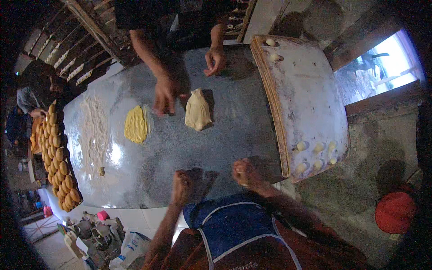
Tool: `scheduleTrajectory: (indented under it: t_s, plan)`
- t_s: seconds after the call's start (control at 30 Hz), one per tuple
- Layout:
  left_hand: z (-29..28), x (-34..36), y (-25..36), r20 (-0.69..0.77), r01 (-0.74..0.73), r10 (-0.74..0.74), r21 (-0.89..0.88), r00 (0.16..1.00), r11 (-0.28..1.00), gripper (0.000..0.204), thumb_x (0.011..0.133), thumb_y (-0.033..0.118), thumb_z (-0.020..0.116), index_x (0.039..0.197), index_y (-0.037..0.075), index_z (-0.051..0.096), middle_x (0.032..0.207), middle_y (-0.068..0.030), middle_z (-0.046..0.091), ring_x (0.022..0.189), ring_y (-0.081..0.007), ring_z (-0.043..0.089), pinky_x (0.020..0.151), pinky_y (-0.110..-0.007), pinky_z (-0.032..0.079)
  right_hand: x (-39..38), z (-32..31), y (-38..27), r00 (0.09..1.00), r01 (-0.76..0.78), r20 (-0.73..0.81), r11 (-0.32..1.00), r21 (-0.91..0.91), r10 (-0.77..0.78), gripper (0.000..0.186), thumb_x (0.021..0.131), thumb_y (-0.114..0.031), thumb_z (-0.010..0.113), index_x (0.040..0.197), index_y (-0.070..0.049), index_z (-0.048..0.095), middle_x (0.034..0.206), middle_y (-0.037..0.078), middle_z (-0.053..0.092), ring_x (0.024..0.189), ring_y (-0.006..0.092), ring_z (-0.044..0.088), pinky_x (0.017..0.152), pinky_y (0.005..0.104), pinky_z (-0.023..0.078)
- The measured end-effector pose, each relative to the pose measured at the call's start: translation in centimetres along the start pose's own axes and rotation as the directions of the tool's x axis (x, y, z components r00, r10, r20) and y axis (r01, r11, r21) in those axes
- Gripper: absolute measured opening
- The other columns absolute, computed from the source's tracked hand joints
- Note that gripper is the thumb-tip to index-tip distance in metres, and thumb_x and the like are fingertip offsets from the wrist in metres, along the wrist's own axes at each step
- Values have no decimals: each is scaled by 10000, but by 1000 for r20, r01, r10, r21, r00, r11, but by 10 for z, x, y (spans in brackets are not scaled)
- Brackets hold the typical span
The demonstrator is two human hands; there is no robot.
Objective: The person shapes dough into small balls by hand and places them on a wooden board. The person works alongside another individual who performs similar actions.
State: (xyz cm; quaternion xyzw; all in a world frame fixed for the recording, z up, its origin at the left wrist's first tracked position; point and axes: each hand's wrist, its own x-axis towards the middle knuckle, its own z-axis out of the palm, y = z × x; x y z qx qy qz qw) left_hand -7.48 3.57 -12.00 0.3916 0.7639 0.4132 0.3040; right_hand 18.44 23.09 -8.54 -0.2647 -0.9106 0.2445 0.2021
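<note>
My left hand (182,182) is closed, its fingers curled down on the near edge of the dark metal worktable (148,175). To its right, my right hand (245,173) is also curled shut on the tabletop. A small pale bit shows at that hand, but I cannot make out what either hand holds. A large lump of pale dough (198,110) lies beyond my hands, mid-table. Left of it is a flat yellow mass (136,124), soft like butter or margarine. Across the table, another person's hand (164,95) reaches over between the two; their other hand (215,62) hovers further right.
A whitish wood-edged board (310,99) on the right carries several small dough balls (319,147). Trays of browned buns (56,153) stand at the far left. A floury smear (93,130) covers the table's left part. Pots (101,234) sit below left; a red round object (395,212) is at right.
</note>
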Motion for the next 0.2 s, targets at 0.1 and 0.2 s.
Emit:
scheduleTrajectory:
  t_s: [0.1,0.2]
  plan:
    - [-31,39,12,-169,77,-53,140,984,987,191,955,136,589,1023,-18,498,949,-211,536,831,-369,521,754,-467,449,25,-42,41,999,-35,37,991,-129,40,331,845,-150,720,1046,6,509,883,162,560,832,344,549,761,477,452]
    - [-1,47,-18,-360,50,-44,9,932,999,320,978,186,582,1238,23,493,1177,-181,540,1038,-303,509,948,-400,420,37,-34,12,991,-133,-6,975,-178,134,417,819,-93,741,1131,20,488,1013,189,588,944,337,588,865,467,458]
